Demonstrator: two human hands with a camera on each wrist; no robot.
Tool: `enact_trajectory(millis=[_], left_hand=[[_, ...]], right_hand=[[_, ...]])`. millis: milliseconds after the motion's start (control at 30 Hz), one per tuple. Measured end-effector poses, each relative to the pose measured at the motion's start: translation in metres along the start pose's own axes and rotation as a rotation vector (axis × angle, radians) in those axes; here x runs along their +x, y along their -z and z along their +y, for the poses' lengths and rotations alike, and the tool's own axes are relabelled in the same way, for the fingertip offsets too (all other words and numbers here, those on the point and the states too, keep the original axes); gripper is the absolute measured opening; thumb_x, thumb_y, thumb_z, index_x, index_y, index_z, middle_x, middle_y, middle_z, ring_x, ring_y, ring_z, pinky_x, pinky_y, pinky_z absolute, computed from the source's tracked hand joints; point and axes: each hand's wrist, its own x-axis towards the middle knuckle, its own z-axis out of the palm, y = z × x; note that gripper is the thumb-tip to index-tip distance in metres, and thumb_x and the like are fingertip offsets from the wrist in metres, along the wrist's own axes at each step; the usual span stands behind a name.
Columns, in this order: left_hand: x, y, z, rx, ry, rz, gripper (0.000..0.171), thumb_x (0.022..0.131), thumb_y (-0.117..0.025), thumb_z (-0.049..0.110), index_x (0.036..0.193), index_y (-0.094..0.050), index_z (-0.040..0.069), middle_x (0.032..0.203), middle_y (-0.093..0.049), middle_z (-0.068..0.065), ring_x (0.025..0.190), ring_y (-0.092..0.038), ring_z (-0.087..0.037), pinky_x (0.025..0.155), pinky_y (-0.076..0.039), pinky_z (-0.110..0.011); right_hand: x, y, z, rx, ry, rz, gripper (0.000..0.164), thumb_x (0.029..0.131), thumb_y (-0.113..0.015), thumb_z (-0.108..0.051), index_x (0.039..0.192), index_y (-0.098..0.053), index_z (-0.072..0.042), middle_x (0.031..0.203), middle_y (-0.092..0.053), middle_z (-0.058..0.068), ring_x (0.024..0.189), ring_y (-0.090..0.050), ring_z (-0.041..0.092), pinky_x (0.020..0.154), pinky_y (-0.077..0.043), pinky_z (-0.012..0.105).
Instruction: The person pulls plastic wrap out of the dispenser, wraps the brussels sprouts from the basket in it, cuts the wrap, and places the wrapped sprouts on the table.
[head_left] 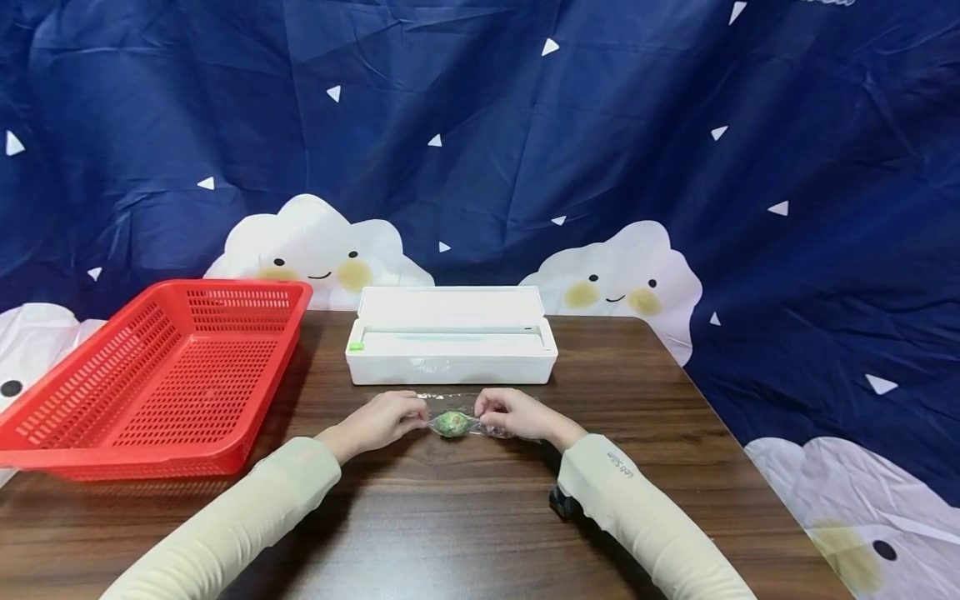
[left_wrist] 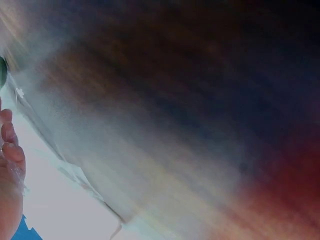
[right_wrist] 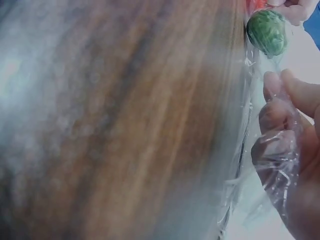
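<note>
A small round green item (head_left: 452, 424), resembling a Brussels sprout, is wrapped in clear plastic wrap (right_wrist: 280, 150) just above or on the brown table. On its left side my left hand (head_left: 388, 419) pinches one gathered end of the wrap. My right hand (head_left: 520, 414) grips the opposite end, with film bunched between thumb and fingers. In the right wrist view the green item (right_wrist: 268, 33) hangs between both hands inside the film. Only the fingers (left_wrist: 12, 145) of the left hand show at the edge of the left wrist view.
A long white box (head_left: 452, 368) with its lid raised stands behind the hands. To the left sits a red perforated plastic basket (head_left: 202, 392). The wooden table (head_left: 457, 533) ends at a slanting right edge, and a dark blue curtain (head_left: 480, 125) hangs behind it.
</note>
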Motion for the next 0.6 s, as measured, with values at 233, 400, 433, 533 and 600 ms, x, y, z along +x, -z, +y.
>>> enact_trajectory(millis=[233,400,433,533,600], left_hand=[[0.0007,0.002,0.0017,0.007,0.002,-0.018,0.004,0.085,-0.065,0.009,0.082,-0.066,0.012,0.082,-0.059,0.005,0.073,-0.056,-0.008,0.067,-0.047,-0.028],[0.0014,0.0022,0.0045,0.01,0.012,-0.049,0.007,0.087,-0.063,0.01,0.083,-0.067,0.011,0.084,-0.061,0.005,0.077,-0.058,-0.008,0.07,-0.048,-0.028],[0.0016,0.0019,0.005,0.012,0.015,-0.058,0.007,0.088,-0.062,0.01,0.082,-0.067,0.011,0.084,-0.06,0.005,0.076,-0.058,-0.008,0.069,-0.048,-0.027],[0.0023,0.001,0.0063,0.022,0.033,-0.092,0.01,0.09,-0.059,0.01,0.082,-0.065,0.011,0.081,-0.058,0.005,0.072,-0.054,-0.006,0.066,-0.047,-0.027],[0.0025,0.0004,0.0067,0.029,0.049,-0.114,0.011,0.091,-0.058,0.011,0.083,-0.065,0.011,0.08,-0.056,0.005,0.069,-0.051,-0.005,0.064,-0.046,-0.026]], right_hand=[[-0.0014,0.0018,-0.0031,0.002,-0.028,-0.031,0.008,0.089,-0.061,-0.013,0.09,-0.064,-0.006,0.071,-0.059,0.003,0.058,-0.048,0.012,0.054,-0.041,0.024],[-0.0016,0.0015,-0.0069,0.059,-0.036,-0.043,0.01,0.082,-0.07,-0.011,0.085,-0.062,-0.005,0.066,-0.057,0.002,0.054,-0.049,0.014,0.05,-0.043,0.025],[-0.0014,0.0013,-0.0074,0.056,-0.031,-0.038,0.009,0.082,-0.069,-0.01,0.084,-0.062,-0.004,0.065,-0.057,0.003,0.054,-0.049,0.014,0.05,-0.044,0.026],[-0.0002,0.0003,-0.0081,0.041,-0.023,-0.029,0.006,0.085,-0.065,-0.007,0.081,-0.062,-0.004,0.065,-0.057,0.007,0.054,-0.051,0.017,0.05,-0.046,0.029],[0.0005,-0.0001,-0.0083,0.029,-0.029,-0.022,0.008,0.086,-0.064,-0.008,0.08,-0.062,-0.005,0.065,-0.058,0.009,0.054,-0.052,0.017,0.051,-0.047,0.03]])
